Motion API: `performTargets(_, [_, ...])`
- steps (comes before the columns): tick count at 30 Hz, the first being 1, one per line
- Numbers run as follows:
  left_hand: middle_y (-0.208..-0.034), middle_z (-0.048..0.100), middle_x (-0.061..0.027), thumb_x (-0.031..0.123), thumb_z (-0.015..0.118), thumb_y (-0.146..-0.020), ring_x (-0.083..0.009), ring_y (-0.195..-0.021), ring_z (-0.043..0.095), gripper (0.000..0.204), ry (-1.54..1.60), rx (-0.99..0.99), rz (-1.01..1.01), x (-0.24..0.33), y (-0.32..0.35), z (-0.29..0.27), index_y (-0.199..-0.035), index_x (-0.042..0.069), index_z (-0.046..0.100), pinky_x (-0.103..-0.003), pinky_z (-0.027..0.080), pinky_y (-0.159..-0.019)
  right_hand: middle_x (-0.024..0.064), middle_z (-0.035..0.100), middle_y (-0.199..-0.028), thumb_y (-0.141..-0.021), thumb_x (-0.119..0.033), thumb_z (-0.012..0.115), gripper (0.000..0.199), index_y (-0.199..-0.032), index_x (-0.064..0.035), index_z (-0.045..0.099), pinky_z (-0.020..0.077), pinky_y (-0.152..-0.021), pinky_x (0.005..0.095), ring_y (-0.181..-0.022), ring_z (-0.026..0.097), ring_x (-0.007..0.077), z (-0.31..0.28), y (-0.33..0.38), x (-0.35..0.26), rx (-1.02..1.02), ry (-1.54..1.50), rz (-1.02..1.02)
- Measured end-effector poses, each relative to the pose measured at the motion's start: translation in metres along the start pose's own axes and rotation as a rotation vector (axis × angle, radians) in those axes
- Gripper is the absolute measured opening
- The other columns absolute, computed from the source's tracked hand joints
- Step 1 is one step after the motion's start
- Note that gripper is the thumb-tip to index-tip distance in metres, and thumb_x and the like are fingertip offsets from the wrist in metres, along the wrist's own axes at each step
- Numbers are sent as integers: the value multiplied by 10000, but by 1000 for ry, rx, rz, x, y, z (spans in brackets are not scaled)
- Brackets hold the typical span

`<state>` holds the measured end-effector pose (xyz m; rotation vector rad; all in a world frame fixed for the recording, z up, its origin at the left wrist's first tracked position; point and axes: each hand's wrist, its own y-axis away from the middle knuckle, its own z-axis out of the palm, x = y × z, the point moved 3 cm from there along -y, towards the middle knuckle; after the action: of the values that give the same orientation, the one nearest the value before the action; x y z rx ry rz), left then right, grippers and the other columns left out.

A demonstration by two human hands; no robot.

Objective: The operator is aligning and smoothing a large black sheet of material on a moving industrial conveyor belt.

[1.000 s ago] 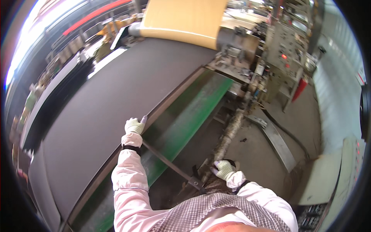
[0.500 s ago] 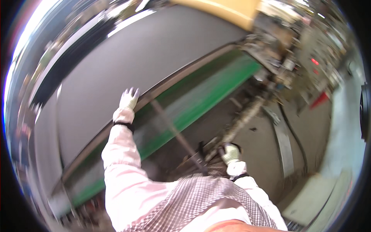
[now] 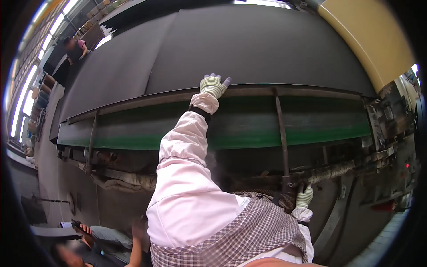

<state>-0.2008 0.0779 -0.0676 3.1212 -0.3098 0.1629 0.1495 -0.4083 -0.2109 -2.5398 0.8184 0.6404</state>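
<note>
My left hand (image 3: 214,85), in a pale striped knit glove with purple-grey fingertips, lies open on a large dark grey sheet (image 3: 258,49). Its fingers are spread near the sheet's front edge, which rests along a metal rail (image 3: 253,91). Another dark sheet (image 3: 120,66) lies to the left, and a seam shows between the two. My right hand (image 3: 304,196), in the same kind of glove, is low beside my checked apron, near a pale wrapped pipe (image 3: 331,172). Its fingers point away from me, slightly apart, and I see nothing held in them.
Below the rail runs a green-edged belt (image 3: 249,141), crossed by a metal upright (image 3: 280,129). A large yellow cover (image 3: 364,35) stands at the far right, with machine parts below it. One person (image 3: 76,50) works at the far left; another person (image 3: 102,244) sits at lower left.
My view has turned, so the rail now runs nearly level across it. My left hand is still on the dark sheet. Two people now show clearly at the left.
</note>
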Motion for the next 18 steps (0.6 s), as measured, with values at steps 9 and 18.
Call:
performTargets(9, [-1552, 233, -99, 591, 410, -909, -304, -1436, 179, 688, -88, 55, -235, -144, -2, -10, -1427, 140, 398, -524, 173, -1132, 216, 628, -858, -844, -241, 597, 249, -991, -42, 629, 447, -699, 512, -780, 583, 418, 5, 8, 5, 13, 92, -76])
performTargets(18, [-1479, 359, -160, 485, 313, -977, -300, -1386, 300, 591, 3, 7, 134, -54, -16, 17, -1374, 73, 460, -388, 255, -1141, 195, 639, -864, -807, -197, 610, 190, -922, -47, 611, 460, -703, 505, -777, 594, 398, -4, 5, -12, -10, 132, -40])
